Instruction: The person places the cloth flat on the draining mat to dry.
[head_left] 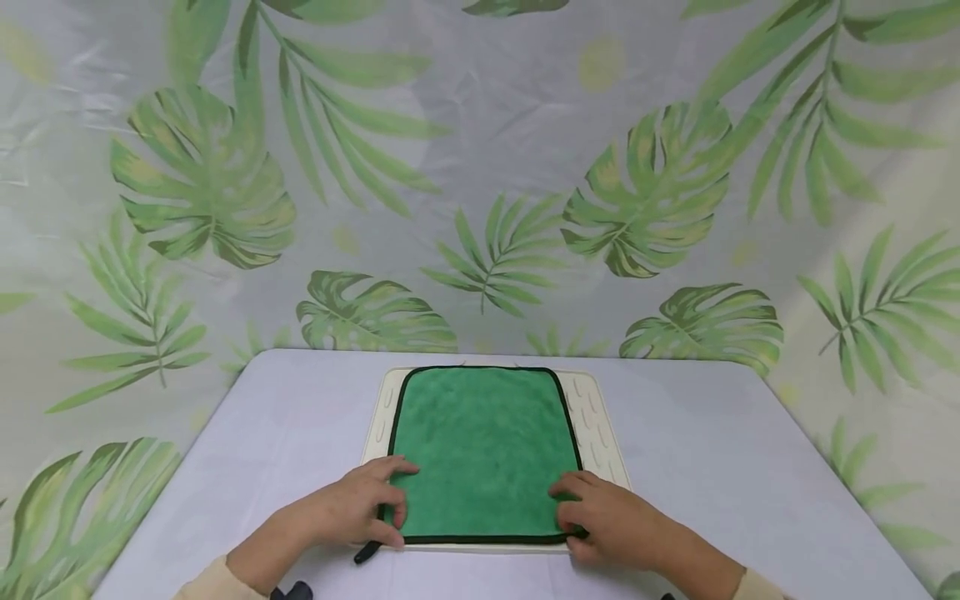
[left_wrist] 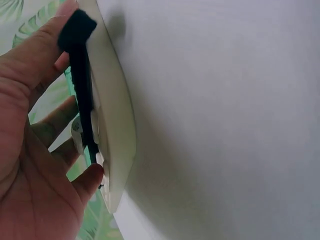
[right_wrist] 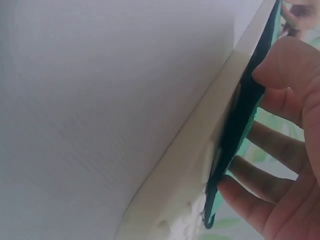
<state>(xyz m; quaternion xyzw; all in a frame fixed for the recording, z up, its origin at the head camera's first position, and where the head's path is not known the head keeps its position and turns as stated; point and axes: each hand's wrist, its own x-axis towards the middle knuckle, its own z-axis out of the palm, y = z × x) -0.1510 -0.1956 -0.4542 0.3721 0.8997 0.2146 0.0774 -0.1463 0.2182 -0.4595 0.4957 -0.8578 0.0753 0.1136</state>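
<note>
A green cloth (head_left: pixel 483 450) with a dark border lies spread flat over a cream board (head_left: pixel 600 425). Raised oblong marks show on the board's uncovered side strips. My left hand (head_left: pixel 360 504) pinches the cloth's near left corner, where a dark end (left_wrist: pixel 77 30) of the border sticks out past the thumb. A small pale tag (left_wrist: pixel 77 131) shows by those fingers in the left wrist view. At the near right corner, my right hand (head_left: pixel 611 521) grips the border, thumb on the near edge and fingers over the green side. The cloth hides most of the board.
The board rests on a table with a white cover (head_left: pixel 720 475). Behind the table hangs a leaf-patterned curtain (head_left: pixel 495 150). A small dark object (head_left: pixel 300 591) shows at the bottom edge by the left sleeve (head_left: pixel 221 581).
</note>
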